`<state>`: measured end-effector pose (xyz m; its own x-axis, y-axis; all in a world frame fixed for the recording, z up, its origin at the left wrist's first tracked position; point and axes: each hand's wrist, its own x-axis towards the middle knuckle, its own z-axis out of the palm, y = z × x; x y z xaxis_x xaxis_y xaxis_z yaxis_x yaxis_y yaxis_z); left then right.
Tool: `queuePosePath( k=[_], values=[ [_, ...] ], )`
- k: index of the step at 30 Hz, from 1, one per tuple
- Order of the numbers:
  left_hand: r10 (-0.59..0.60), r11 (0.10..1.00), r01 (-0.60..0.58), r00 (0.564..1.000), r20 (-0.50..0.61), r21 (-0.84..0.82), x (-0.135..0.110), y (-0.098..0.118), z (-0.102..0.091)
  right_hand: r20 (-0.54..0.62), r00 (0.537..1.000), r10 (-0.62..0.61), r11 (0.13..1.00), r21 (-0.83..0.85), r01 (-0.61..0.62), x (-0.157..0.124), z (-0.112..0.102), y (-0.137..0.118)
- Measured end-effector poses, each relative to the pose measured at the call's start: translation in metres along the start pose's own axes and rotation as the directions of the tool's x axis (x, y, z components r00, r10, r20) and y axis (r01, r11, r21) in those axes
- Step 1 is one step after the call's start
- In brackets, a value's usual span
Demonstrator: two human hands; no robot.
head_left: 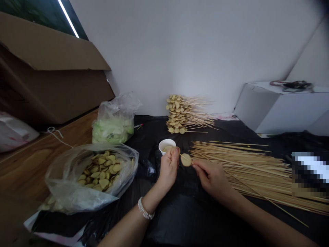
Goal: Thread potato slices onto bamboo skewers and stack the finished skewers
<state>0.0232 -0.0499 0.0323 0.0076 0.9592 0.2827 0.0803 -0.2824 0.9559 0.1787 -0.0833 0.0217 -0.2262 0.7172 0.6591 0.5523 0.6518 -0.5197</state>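
In front of me a round, pale potato slice sits on a thin bamboo skewer between my hands. My left hand, with a beaded bracelet at its wrist, pinches another potato slice at the skewer's far end, mostly covered by the fingers. The fingers of my right hand are closed on the skewer, just right of the visible slice. Right behind my left hand stands a white paper cup with pale slices inside. Loose bamboo skewers lie in a wide pile beside my right hand.
An open plastic bag of potato slices lies at left, with a tied bag of pale green vegetable behind it. Filled skewers are stacked by the wall. A cardboard box stands far left, a white box at right.
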Motion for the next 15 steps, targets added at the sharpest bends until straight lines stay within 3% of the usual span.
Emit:
queuePosePath(
  k=[10,15],
  values=[
    [0.018,0.994,-0.011,0.998,0.066,-0.113,0.0022,0.0044,-0.0001,-0.023,0.999,-0.024,0.997,-0.072,0.023,0.0019,-0.0032,0.0012],
    [0.001,0.988,0.009,0.998,0.058,-0.156,0.0007,0.0033,-0.0007,0.048,0.999,-0.004,0.999,-0.037,0.006,0.0038,-0.0054,0.0027]
  ],
)
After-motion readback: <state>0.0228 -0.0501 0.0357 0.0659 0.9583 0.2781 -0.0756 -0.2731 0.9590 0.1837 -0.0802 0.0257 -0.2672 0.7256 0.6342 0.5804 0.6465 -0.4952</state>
